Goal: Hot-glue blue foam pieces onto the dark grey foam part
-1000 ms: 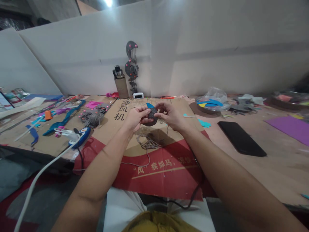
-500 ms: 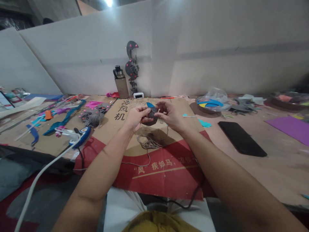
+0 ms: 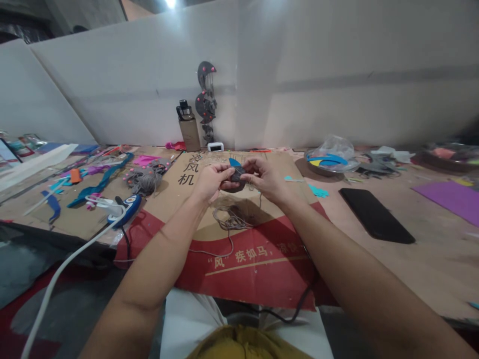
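Over the cardboard sheet [image 3: 175, 202], both hands meet at a small dark grey piece [image 3: 237, 175] that looks like felt. A blue pointed piece [image 3: 234, 162] shows at its top edge, with a thin line of cord across it. My left hand [image 3: 212, 182] grips the grey piece from the left, thumb on its face. My right hand [image 3: 265, 178] is closed, thumb and fingers pinching at the right edge; any cord between them is too small to make out. Below lies a loose coil of grey cord [image 3: 232, 220], one strand trailing left over the red print.
A black phone [image 3: 376, 215] and purple sheet [image 3: 445, 197] lie right. Behind stand a brown bottle [image 3: 189, 133] and grey crescents with pink dots [image 3: 205, 104]. At left are a cord bundle [image 3: 145, 180], a blue power strip [image 3: 129, 209] and a white cable [image 3: 71, 257].
The view has shifted slightly. The blue piece shows a little less above the fingers, and my right fingers have closed in nearer the grey piece.
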{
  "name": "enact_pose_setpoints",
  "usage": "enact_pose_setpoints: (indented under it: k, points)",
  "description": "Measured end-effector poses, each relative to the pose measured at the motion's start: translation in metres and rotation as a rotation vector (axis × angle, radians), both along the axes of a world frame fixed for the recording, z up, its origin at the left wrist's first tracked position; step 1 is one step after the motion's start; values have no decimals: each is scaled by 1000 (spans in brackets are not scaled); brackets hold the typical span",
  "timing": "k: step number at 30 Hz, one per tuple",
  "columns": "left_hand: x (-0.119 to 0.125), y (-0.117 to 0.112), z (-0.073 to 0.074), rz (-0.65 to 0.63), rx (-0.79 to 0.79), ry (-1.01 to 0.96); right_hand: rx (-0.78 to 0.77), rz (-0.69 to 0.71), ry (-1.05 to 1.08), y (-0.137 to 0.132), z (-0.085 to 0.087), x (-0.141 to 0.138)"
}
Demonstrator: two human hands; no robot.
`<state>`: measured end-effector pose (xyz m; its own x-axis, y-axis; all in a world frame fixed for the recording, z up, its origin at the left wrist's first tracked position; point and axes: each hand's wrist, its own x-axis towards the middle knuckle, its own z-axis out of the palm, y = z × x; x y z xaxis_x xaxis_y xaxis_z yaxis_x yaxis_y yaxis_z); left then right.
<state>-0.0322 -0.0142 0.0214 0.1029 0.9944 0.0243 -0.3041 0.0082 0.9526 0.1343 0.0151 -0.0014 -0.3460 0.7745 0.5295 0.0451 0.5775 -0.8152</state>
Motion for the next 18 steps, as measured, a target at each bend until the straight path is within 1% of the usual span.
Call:
enact_pose_setpoints:
  k: [8,14,18]
  points:
    - [-2,1,1,21,2,-16,20,-28,39,-3,-2,-3]
    - [-1,-1,3,19,-12,-11,20,-23,16,-3,-1,-2]
    - [-1,-1,4,21,-15,8,38,-50,-11,-3,-1,-2]
